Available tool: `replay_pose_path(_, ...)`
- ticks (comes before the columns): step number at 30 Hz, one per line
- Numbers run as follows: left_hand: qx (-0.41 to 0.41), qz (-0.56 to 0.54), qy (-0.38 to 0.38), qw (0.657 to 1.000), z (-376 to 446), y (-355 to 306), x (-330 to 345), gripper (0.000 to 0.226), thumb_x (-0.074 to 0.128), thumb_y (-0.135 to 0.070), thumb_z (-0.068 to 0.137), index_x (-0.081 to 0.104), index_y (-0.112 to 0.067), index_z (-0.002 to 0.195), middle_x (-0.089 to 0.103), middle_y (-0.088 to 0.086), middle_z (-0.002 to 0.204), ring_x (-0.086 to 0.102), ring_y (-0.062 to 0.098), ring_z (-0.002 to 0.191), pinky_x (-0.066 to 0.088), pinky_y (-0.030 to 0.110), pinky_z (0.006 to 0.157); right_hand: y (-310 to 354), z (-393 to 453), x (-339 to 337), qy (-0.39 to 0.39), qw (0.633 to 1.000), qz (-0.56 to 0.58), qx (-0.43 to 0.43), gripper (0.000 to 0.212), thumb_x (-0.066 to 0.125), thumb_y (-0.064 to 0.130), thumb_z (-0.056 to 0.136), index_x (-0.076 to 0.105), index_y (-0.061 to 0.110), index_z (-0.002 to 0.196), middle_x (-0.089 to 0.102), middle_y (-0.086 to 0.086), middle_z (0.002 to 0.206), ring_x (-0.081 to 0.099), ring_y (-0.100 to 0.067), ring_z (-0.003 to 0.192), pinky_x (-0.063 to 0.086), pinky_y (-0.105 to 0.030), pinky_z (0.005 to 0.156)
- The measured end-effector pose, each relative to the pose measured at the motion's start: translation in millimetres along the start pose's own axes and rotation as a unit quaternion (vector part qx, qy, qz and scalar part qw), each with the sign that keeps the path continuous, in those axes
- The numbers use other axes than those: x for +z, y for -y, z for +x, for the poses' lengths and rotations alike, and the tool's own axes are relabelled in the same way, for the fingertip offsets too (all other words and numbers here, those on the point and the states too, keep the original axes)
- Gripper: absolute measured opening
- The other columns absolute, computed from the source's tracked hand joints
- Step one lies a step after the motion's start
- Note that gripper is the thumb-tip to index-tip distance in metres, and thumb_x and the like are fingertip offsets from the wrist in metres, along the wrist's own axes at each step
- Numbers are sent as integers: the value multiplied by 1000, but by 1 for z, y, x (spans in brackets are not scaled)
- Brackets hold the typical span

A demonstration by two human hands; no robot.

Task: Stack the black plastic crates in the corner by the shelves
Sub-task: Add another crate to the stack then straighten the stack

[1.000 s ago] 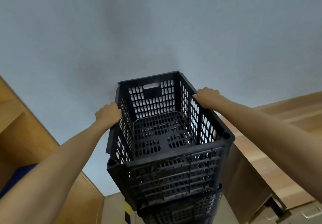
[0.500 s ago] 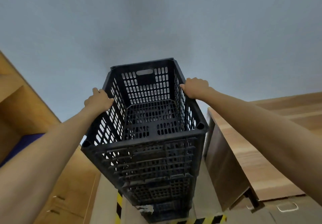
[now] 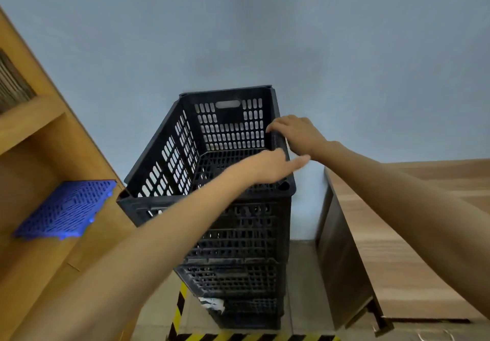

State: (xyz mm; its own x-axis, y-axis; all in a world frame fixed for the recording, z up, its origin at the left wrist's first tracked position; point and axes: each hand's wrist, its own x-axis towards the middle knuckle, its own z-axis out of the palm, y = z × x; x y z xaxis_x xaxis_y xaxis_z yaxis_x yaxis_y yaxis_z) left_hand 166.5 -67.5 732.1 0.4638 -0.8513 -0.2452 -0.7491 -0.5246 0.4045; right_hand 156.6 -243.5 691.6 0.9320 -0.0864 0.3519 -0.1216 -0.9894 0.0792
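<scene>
Wooden shelves [image 3: 39, 139] stand at our left with a blue grid panel [image 3: 66, 208] on one, and the black stack of crates [image 3: 238, 274] sits in the corner against the wall, top crate [image 3: 191, 155] slightly skewed. We'd square it until the corners seat. Our left hand [image 3: 275, 167] reaches across, fingers straight, touching the right rim; our right hand [image 3: 297, 133] curls over that same rim beside the wooden cabinet [image 3: 397, 248].

Both arms stretched out, right hand [image 3: 294, 133] curled over top crate [image 3: 228, 139] rim, left hand [image 3: 275, 167] flat beside it.
</scene>
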Motion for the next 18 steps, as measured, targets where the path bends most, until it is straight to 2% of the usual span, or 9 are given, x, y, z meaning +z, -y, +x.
replay_pose_path(2, -50, 31, -48, 997, 2, -8, 25, 73, 29, -57, 97, 22, -4, 147, 55, 24, 128, 56, 40, 111, 45, 45, 89, -5, -4, 4, 55, 998, -6, -20, 60, 52, -4, 85, 45, 26, 136, 34, 0, 153, 29, -25, 142, 31, -46, 108)
replay_pose_path(3, -65, 31, -73, 995, 0, -8, 35, 70, 29, -50, 99, 13, -6, 150, 53, 27, 129, 54, 43, 112, 44, 46, 87, -6, -3, 4, 67, 997, -4, -24, 60, 55, -1, 86, 43, 26, 138, 30, 1, 155, 25, -24, 144, 29, -46, 110)
replay_pose_path(5, -75, 15, -107, 991, -2, -8, 43, 62, 28, -45, 100, 16, -8, 148, 54, 27, 127, 54, 44, 109, 43, 47, 85, -8, -1, 3, 82, 996, -10, -29, 60, 59, 5, 87, 39, 27, 139, 26, 2, 156, 22, -23, 145, 28, -47, 111)
replay_pose_path(10, -61, -25, -96, 993, 0, -5, 40, 54, 29, -43, 99, 23, -10, 142, 58, 25, 120, 57, 43, 101, 46, 48, 83, -4, 1, 3, 125, 992, -7, 3, 68, 63, 9, 87, 32, 29, 143, 14, 3, 161, 19, -26, 146, 29, -48, 112)
replay_pose_path(13, -60, -17, -102, 993, -5, -6, 41, 52, 29, -41, 98, 25, -11, 141, 58, 23, 119, 57, 42, 100, 42, 46, 79, 0, -2, 4, 126, 991, 32, 37, 64, 63, 11, 88, 35, 28, 142, 10, 4, 162, 21, -27, 146, 33, -49, 110)
replay_pose_path(18, -65, -43, -98, 992, -7, -7, 39, 45, 31, -40, 96, 31, -11, 130, 59, 22, 114, 57, 42, 96, 46, 47, 82, 10, -6, -3, 143, 983, 77, 86, 61, 63, 11, 87, 37, 27, 140, 5, 7, 162, 23, -31, 144, 36, -52, 107)
